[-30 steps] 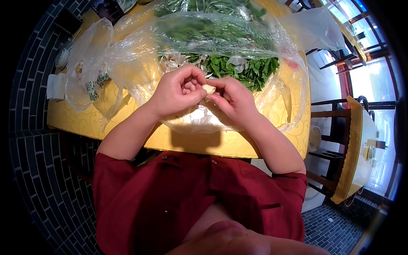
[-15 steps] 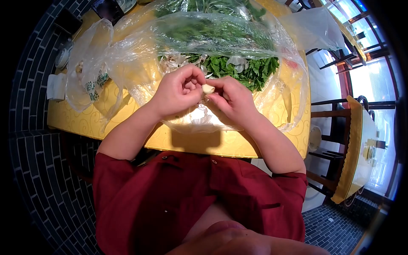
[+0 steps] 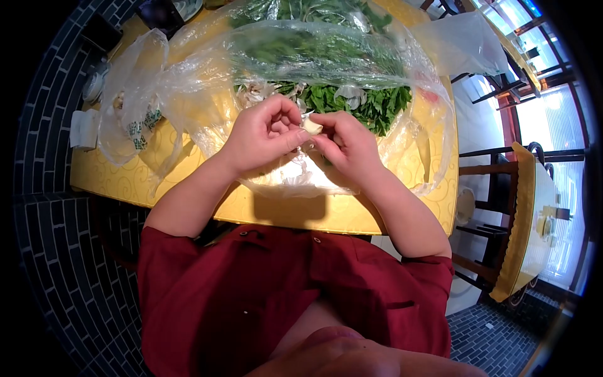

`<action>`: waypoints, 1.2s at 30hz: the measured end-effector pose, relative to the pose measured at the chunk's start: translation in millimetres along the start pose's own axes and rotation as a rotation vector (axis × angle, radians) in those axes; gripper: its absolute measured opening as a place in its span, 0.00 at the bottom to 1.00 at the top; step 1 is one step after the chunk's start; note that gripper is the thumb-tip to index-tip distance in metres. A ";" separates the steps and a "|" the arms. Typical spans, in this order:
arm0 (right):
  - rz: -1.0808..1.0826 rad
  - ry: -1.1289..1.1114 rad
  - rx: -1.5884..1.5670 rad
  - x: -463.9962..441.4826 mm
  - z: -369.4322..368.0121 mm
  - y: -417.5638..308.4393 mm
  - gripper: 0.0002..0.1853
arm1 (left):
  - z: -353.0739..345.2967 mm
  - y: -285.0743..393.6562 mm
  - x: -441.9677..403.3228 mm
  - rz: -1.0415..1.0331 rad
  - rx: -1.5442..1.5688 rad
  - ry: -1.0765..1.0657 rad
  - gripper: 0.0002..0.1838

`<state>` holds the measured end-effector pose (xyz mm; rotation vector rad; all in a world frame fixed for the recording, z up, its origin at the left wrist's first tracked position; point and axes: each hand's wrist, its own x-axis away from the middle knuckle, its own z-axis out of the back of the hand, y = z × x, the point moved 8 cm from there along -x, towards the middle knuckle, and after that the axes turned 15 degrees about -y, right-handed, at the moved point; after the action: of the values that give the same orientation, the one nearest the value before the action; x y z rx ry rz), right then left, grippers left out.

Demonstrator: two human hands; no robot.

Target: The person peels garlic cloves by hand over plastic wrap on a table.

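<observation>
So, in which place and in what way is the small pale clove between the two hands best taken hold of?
Probably by its far and near edges, coming from the right with a light pinch of the right hand: the small pale clove is short and rounded, and the left hand is at its left side, leaving less room there.

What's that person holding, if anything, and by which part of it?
A small, pale garlic clove, held by its edges between the left grip and the right grip; exactly which fingers press it is unclear.
</observation>
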<state>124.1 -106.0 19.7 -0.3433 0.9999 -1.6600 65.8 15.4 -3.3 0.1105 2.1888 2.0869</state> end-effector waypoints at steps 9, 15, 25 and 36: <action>0.011 -0.012 0.005 -0.5 -0.6 -0.3 0.16 | -0.4 -2.1 -0.8 0.057 -0.068 0.019 0.04; -0.004 -0.002 -0.008 -0.2 1.1 -0.2 0.16 | 2.4 -1.3 0.4 0.012 -0.111 0.032 0.04; -0.171 0.136 -0.219 3.0 14.0 25.5 0.16 | 4.9 14.7 5.4 -0.011 -0.396 0.087 0.03; -0.094 0.087 -0.349 2.6 8.4 24.6 0.17 | 14.7 28.1 5.1 -0.184 -0.524 0.270 0.08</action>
<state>144.9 -112.7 5.4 -0.5595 1.3608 -1.5928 61.9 32.1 23.9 -0.4220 1.6060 2.5940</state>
